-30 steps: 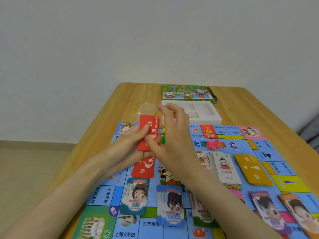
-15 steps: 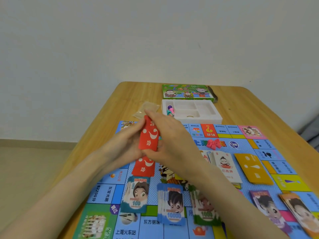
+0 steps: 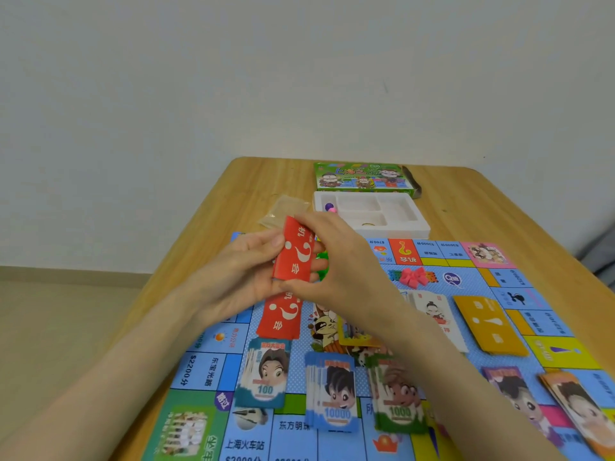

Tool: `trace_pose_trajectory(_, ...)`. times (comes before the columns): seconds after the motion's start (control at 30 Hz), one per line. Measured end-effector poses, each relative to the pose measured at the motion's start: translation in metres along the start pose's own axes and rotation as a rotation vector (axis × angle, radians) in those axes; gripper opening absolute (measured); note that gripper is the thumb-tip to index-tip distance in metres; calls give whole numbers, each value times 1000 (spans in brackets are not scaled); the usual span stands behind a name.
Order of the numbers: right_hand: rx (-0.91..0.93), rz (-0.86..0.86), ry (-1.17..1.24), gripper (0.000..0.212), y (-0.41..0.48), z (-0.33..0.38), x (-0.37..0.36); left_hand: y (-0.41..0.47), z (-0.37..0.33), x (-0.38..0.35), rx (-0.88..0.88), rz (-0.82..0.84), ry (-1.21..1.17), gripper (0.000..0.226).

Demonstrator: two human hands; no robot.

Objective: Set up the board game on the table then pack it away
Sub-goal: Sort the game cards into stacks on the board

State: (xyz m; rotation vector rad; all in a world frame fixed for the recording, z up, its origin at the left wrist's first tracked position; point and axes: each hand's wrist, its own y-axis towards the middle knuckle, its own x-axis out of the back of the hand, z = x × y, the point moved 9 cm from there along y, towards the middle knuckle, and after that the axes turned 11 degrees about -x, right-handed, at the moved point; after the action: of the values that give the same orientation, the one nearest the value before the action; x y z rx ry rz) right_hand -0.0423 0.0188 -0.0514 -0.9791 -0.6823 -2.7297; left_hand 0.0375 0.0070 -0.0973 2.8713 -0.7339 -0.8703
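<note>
Pale wall is backing a wooden table (image 3: 213, 207), where the game board (image 3: 332, 437) is lying flat. Left hand (image 3: 239, 277) and right hand (image 3: 342, 264) are together pinching a red card stack (image 3: 294, 252) above the board's ten o'clock corner, its long axis running twelve to six, leaning slightly toward one. Another red pile (image 3: 281, 317) is lying just below, toward six.

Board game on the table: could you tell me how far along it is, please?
Setup is mostly done: board spread, money stacks and yellow cards laid out. Both hands, left hand and right hand, hold red cards. Tokens remain in the tray; packing remains.
</note>
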Motion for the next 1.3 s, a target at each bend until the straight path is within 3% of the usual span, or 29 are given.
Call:
trace_pose_trajectory(0.13,-41,-30,-55,71,0,-3,8,3,-9,17,-68,-182,269,37)
trace_pose_trajectory(0.3,-149,168,-92,71,-6,-6,-9,-3,-27,56,-155,-509,529,26)
trace_pose_trajectory(0.43,-158,266,-238,72,-12,-6,-28,-6,-34,58,-172,-555,652,26)
trace_pose_trajectory(0.57,-115,252,-398,71,-13,-5,-37,-6,-36,55,-180,-550,706,24)
trace_pose_trajectory(0.83,-113,271,-455,78,-15,-10,-44,-1,-42,44,-232,-407,892,25)
trace_pose_trajectory(1.0,-100,292,-471,81,-14,-10,-45,2,-25,36,20,-99,1158,9)
trace_pose_trajectory(1.17,-154,368,-376,92,-13,-17,-49,-3,-15,30,159,104,1193,35)
trace_pose_trajectory(1.3,-182,432,-236,83,-12,-18,-43,-12,-5,31,273,265,1173,60)
